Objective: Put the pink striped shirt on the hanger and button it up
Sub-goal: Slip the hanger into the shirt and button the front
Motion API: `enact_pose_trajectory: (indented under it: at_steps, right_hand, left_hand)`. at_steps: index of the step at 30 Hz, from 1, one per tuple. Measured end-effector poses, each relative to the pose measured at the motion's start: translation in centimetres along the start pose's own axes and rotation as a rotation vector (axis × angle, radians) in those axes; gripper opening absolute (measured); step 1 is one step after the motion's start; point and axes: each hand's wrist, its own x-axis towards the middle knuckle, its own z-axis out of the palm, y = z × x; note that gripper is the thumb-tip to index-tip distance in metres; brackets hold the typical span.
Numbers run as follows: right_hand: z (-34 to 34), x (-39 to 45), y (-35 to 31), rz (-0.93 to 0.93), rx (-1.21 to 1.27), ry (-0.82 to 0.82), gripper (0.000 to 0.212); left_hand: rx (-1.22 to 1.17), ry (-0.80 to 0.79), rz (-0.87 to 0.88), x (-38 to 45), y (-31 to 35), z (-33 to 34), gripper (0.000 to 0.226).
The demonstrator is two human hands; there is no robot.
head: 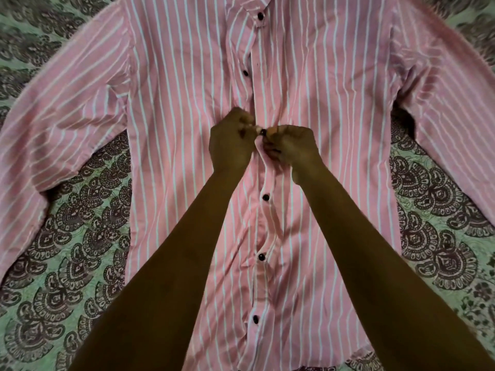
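Shirt point(308, 103) flat, front up, on paisley sheet point(80, 263), sleeves spread. Along its placket, nearest first: 3 buttons fastened below the hands. Left hand point(231, 141) and right hand point(290, 145) meet mid-placket, fingertips pinched on placket edges around button point(262, 132). Beyond hands: 2 buttons, placket gaping between them.

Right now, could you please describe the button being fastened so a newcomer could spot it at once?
Find the pink striped shirt spread flat on the paisley bedspread and follow its front placket. Halfway up sits a small dark button, the only one pinched between the left hand and right hand.
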Motion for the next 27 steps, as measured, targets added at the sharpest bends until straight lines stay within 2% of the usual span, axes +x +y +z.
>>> enact_pose_trajectory:
  at_steps: [3, 6, 10, 13, 15, 19, 21, 23, 25, 27]
  right_hand:
    - [0.1, 0.9, 0.0, -0.299, -0.393, 0.14, 0.021]
    - [0.6, 1.5, -1.4, -0.506, -0.443, 0.176, 0.019]
    - [1.9, 3.6, -3.3, -0.66, -0.579, 0.147, 0.028]
    - [2.9, 5.5, -4.7, -0.719, -0.718, 0.12, 0.037]
    - [3.4, 6.7, -5.3, -0.734, -0.822, 0.112, 0.035]
    - [4.1, 8.3, -6.2, -0.674, -1.004, 0.087, 0.034]
    - [4.1, 8.5, -6.5, -0.649, -1.087, 0.097, 0.039]
    - [4.0, 8.7, -6.7, -0.676, -1.15, 0.128, 0.034]
    - [3.7, 9.0, -6.8, -0.701, -1.137, 0.165, 0.024]
    - [3.4, 9.2, -7.0, -0.675, -1.0, 0.226, 0.018]
  left_hand:
    - [-0.016, -0.117, -0.092, 2.4, 0.3, -1.0, 0.01]
    - [-0.069, -0.079, -0.082, 4.9, 1.3, -2.4, 0.01]
    - [-0.123, -0.041, -0.07, 7.6, 1.9, -2.3, 0.023]
    - [-0.054, -0.009, -0.006, 9.1, 2.3, -1.7, 0.029]
    - [0.038, 0.008, 0.032, 9.9, 2.4, -1.3, 0.032]
    - [0.147, -0.013, 0.043, 10.9, 1.7, -0.7, 0.027]
    - [0.206, -0.026, 0.087, 11.1, 1.5, -0.4, 0.026]
    - [0.257, -0.04, 0.137, 11.4, 1.4, -0.4, 0.023]
    - [0.3, -0.058, 0.189, 11.6, 1.3, -0.4, 0.017]
    - [0.312, -0.071, 0.23, 11.7, 1.2, -0.5, 0.02]
